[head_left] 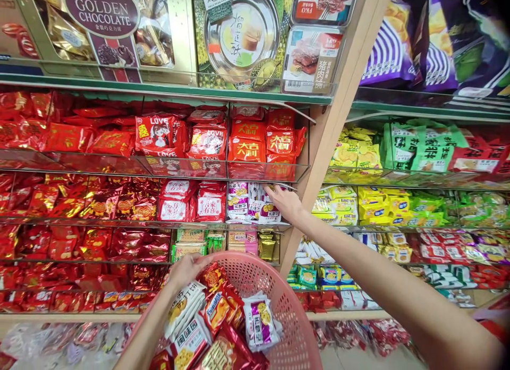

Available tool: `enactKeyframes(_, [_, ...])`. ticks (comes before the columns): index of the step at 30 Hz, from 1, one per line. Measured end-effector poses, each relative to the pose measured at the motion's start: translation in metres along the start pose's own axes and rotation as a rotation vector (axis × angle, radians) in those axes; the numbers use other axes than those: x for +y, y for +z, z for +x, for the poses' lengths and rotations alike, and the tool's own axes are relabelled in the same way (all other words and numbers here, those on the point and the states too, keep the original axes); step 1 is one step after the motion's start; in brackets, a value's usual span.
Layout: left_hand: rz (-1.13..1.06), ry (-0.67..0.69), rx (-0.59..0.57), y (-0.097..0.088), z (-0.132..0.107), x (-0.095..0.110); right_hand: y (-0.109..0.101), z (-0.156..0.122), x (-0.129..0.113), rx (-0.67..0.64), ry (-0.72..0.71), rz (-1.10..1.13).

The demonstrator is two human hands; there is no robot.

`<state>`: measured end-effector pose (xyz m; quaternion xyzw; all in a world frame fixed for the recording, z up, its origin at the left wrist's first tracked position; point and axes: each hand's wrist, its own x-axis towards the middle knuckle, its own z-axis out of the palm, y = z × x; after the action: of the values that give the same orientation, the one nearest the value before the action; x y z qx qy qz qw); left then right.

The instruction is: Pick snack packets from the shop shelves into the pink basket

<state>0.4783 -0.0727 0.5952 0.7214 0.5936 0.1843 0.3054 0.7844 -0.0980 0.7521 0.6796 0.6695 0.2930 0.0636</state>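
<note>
My left hand [186, 277] is closed on the left rim of a pink perforated plastic basket [295, 301]. In the basket lie several wrapped snacks, among them a white and purple biscuit packet [261, 321], an orange packet [217, 309] and a large red packet [227, 351]. My right hand [285, 201] reaches into a shelf compartment of white and purple biscuit packets [255, 208]. Its visible fingers are stretched out over the packets at the compartment's right side. The fingertips are partly out of sight, and no packet shows clearly in the hand.
Clear plastic barriers [263, 171] front the shelf tiers, and a wooden upright [326, 147] stands just right of my right hand. Red sweets [131, 205] fill the left compartments; yellow packets [374, 208] lie to the right. Boxed chocolates [103, 30] stand above. Plastic-bagged goods [75, 343] lie below.
</note>
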Motion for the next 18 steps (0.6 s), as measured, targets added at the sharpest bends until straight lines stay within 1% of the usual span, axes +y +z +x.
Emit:
enactKeyframes(6, [0.013, 0.003, 0.009, -0.002, -0.001, 0.002, 0.0, -0.003, 0.003, 0.022, 0.004, -0.003])
enactKeyframes(11, [0.025, 0.019, 0.011, -0.003, 0.001, 0.004, 0.003, -0.004, 0.001, 0.059, 0.004, -0.001])
enactKeyframes(18, [0.013, 0.027, -0.014, -0.004, 0.005, 0.004, -0.007, -0.007, -0.007, 0.092, -0.068, -0.024])
